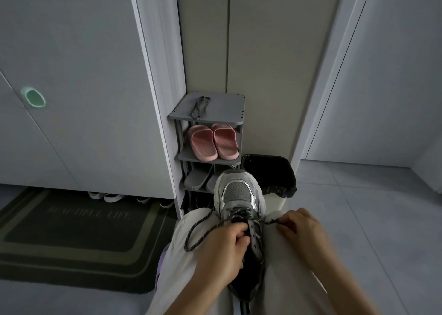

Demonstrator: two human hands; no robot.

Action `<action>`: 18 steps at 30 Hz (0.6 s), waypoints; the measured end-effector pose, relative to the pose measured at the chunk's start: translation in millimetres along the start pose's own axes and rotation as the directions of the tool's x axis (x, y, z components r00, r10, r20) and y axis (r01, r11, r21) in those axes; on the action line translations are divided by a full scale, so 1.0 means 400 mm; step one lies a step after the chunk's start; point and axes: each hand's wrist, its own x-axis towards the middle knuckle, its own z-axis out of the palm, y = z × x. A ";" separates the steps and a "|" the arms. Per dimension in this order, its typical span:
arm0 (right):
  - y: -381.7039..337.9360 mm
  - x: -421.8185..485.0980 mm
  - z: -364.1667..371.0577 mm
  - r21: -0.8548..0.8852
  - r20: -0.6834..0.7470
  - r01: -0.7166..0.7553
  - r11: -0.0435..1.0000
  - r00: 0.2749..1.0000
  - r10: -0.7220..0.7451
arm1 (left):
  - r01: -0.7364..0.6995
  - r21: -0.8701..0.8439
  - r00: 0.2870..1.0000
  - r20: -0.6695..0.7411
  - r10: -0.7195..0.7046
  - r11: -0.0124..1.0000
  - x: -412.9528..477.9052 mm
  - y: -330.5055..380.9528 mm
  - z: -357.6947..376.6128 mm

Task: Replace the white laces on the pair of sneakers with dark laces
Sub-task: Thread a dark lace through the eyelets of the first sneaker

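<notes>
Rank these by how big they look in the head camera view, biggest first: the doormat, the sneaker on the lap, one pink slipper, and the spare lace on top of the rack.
1. doormat
2. sneaker, enlarged by nearness to the camera
3. pink slipper
4. spare lace

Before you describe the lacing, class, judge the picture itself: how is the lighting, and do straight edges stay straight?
Head view: dim, flat, bluish light, no glare; head view again: wide-angle distortion makes the cabinet edge lean and bow slightly; same view: the sneaker and dark lace are fairly sharp, but the doormat lettering is murky and the bin interior is lost in black.
</notes>
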 end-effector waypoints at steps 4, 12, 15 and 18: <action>-0.037 -0.021 -0.012 0.158 0.011 0.191 0.969 0.981 -0.195 | 0.083 -0.176 0.997 0.015 -0.082 0.981 0.013 -0.005 0.005; -0.098 -0.011 0.017 -0.262 -0.040 0.409 0.874 0.901 -0.433 | 0.097 -0.250 0.995 0.032 -0.091 0.963 0.025 0.009 0.007; -0.100 0.001 0.008 -0.350 0.015 0.432 0.831 0.890 -0.456 | 0.099 -0.290 0.995 0.000 -0.103 0.952 0.023 0.004 0.012; -0.082 0.015 -0.001 -0.388 0.056 0.431 0.815 0.894 -0.445 | 0.086 -0.270 0.995 -0.025 -0.096 0.959 0.029 -0.001 0.018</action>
